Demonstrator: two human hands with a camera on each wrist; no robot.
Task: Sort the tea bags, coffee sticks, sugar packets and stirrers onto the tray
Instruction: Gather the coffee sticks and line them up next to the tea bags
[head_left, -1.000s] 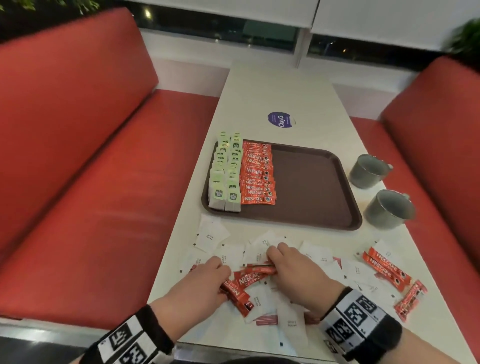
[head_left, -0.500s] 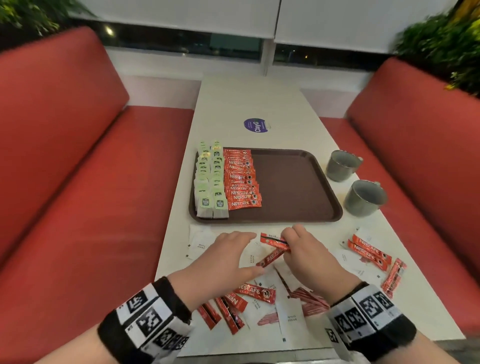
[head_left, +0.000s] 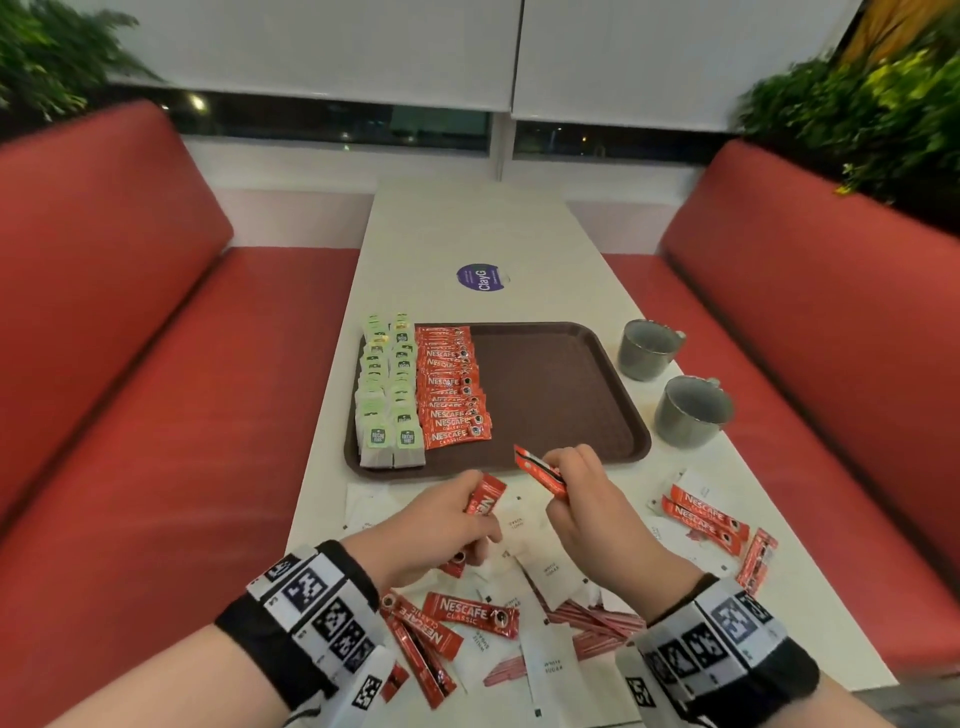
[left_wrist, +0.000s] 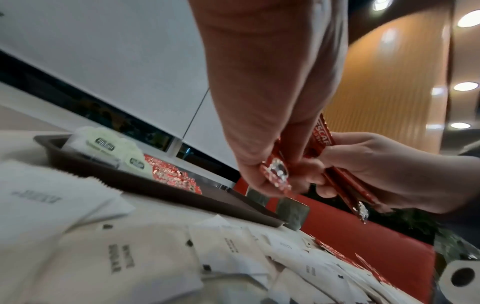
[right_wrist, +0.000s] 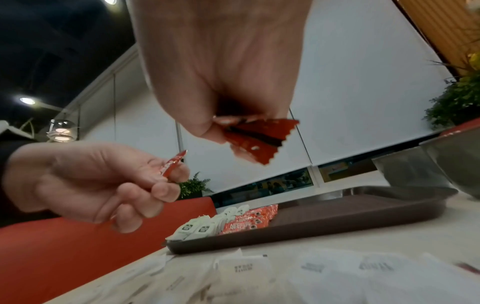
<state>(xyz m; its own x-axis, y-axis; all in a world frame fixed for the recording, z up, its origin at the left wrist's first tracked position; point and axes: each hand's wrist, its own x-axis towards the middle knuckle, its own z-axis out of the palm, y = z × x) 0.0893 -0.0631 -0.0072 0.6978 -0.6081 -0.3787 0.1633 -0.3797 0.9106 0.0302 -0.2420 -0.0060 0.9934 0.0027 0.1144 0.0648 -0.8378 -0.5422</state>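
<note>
Fingers (head_left: 563, 460) of my right hand (head_left: 597, 512) pinch two coffee sticks (head_left: 540, 470) mid-length, ends fanned past the tips, just short of the tray (head_left: 566, 374) rim. Left hand (head_left: 431, 525) fingers curl round another stick (head_left: 485, 496), beside them. I'd judge these v. light, thin, crinkly, bit slick w/ foil, so grip flat faces near middle. Both wrists raised off tabletop (head_left: 467, 228); sugar packets (head_left: 553, 667) below the fingers.

My left hand (head_left: 431, 525) pinches one red coffee stick (head_left: 483, 496), my right hand (head_left: 587, 499) two more (head_left: 540, 470), at the tray's (head_left: 571, 374) six o'clock edge.
</note>
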